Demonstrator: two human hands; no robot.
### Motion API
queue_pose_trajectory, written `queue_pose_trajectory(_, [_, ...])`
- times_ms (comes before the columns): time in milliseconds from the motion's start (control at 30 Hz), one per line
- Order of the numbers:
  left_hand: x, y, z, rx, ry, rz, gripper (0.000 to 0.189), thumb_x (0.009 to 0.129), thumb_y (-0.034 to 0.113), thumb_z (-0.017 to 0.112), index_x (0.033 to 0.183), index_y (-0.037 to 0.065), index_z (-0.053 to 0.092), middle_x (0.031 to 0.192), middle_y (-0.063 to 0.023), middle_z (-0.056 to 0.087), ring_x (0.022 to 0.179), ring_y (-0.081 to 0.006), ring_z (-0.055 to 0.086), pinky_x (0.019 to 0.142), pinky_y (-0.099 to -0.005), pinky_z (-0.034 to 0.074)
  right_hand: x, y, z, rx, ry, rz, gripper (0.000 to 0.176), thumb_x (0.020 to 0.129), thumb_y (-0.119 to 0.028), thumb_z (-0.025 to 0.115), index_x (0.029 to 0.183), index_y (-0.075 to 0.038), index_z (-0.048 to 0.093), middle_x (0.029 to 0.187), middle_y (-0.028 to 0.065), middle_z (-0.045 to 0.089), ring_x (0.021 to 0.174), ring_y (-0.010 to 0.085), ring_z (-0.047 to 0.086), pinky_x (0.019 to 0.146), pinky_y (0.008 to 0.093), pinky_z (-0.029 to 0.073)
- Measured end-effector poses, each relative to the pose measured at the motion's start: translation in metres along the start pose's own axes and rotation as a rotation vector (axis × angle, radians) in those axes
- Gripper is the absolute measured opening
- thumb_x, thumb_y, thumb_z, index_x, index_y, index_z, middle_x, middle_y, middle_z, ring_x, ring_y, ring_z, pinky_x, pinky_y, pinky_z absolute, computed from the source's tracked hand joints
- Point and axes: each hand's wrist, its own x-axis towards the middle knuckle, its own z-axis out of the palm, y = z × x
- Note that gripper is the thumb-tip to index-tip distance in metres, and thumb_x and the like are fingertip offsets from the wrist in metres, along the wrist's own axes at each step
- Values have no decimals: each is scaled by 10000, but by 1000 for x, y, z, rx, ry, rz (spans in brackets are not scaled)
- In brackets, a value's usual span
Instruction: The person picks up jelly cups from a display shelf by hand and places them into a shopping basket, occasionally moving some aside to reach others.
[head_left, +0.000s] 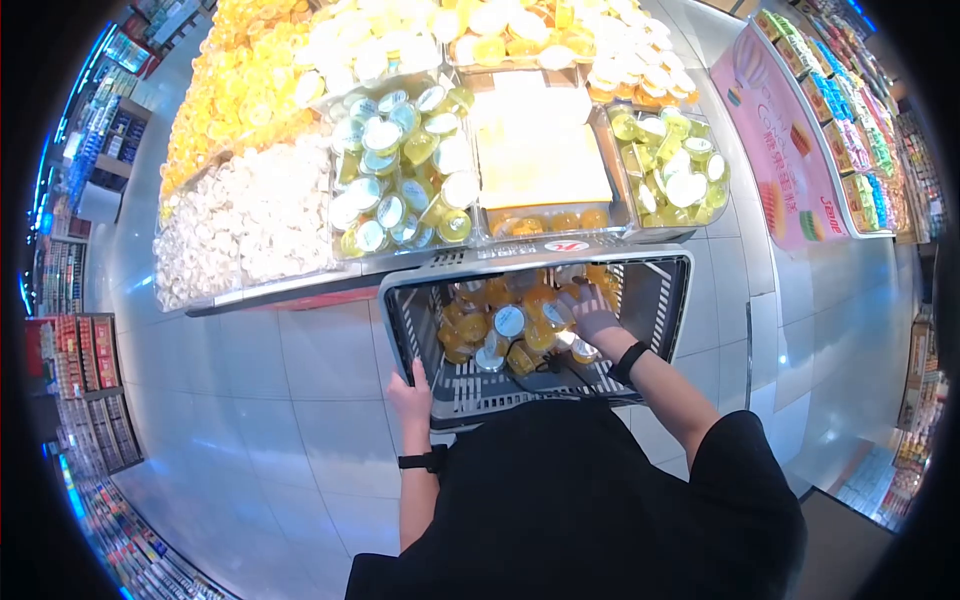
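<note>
Two hands [412, 398] [592, 316], one basket [655, 300]

Right hand [592, 316] inside basket [655, 300] of cups [510, 322]

Shop aisle with pale tiled floor and stocked displays

A glossy light-grey tiled floor [300, 400] fills the lower left and right side of the frame, catching soft reflections of overhead light. A long display counter [300, 287] with divided clear bins runs across the upper middle, its metal edge slanting down to the left. A pink-fronted stand [775, 150] stacked with bright packets stands at upper right. Packed shelves [90, 370] line the left edge, trimmed with blue light strips [45, 170], and more shelving [925, 380] shows along the right edge.
</note>
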Motion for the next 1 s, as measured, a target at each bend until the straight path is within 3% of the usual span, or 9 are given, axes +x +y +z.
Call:
queue_pose_trajectory(133, [-4,-11,5,8,-19,-32,354,894,277,629,960,-71,614,806,-252,657,770,-423,641,703,-455,490,18,33,-13,349,57,-84,706,751,-185,730,1376,-208,405,1300,203,514,1256,345,456,1005,430,427])
queue_pose_trajectory(200, [0,-7,5,13,-14,-27,353,893,275,631,955,-71,614,806,-251,659,772,-423,642,703,-457,489,19,26,-67,488,-214,58,624,764,-208,713,1322,-124,448,1182,216,598,1140,358,553,967,435,453])
queue_pose_trajectory(233, [-2,1,3,-32,16,20,346,892,271,630,947,-70,615,800,-248,659,763,-425,642,697,-455,490,14,19,-66,258,-123,49,590,770,-230,693,1281,-38,467,1107,220,638,1013,369,620,896,442,493])
queue_pose_trajectory(333, [-1,13,0,-95,46,45,331,891,262,630,937,-66,617,795,-238,661,755,-427,640,689,-449,492,-8,3,-155,467,-221,-35,574,780,-245,693,1253,14,494,989,210,675,907,361,661,838,417,521])
queue_pose_trajectory(400, [-3,9,1,-110,36,17,323,891,257,629,935,-63,618,796,-231,663,755,-426,640,686,-444,494,-14,6,-190,709,-271,-135,626,724,-226,723,1290,-61,513,909,183,690,887,332,670,790,392,537])
queue_pose_trajectory(600, [-1,12,0,-62,19,6,319,889,246,633,936,-69,617,802,-241,660,763,-427,640,687,-437,495,15,28,-333,1220,-167,-316,373,799,7,639,1160,-68,578,1160,78,631,949,176,636,851,302,499])
queue_pose_trajectory(667, [-1,4,3,-2,51,41,319,885,240,638,935,-75,615,802,-252,654,752,-432,636,680,-441,492,62,42,-347,870,-15,-320,392,797,-15,655,1174,-83,577,1099,87,646,1041,194,610,882,303,487])
queue_pose_trajectory(800, [-1,-1,2,16,23,27,308,880,227,643,939,-74,615,801,-254,652,741,-433,632,671,-444,490,198,73,-276,212,194,-228,407,826,-69,567,1222,-158,592,1046,214,657,965,388,620,891,396,507])
queue_pose_trajectory(1000, [-1,1,3,24,-17,-71,263,876,199,642,950,-52,624,794,-224,660,729,-408,641,660,-429,494,301,87,-134,107,243,-65,543,877,-166,584,1400,-182,437,1293,276,489,1176,400,531,960,429,480])
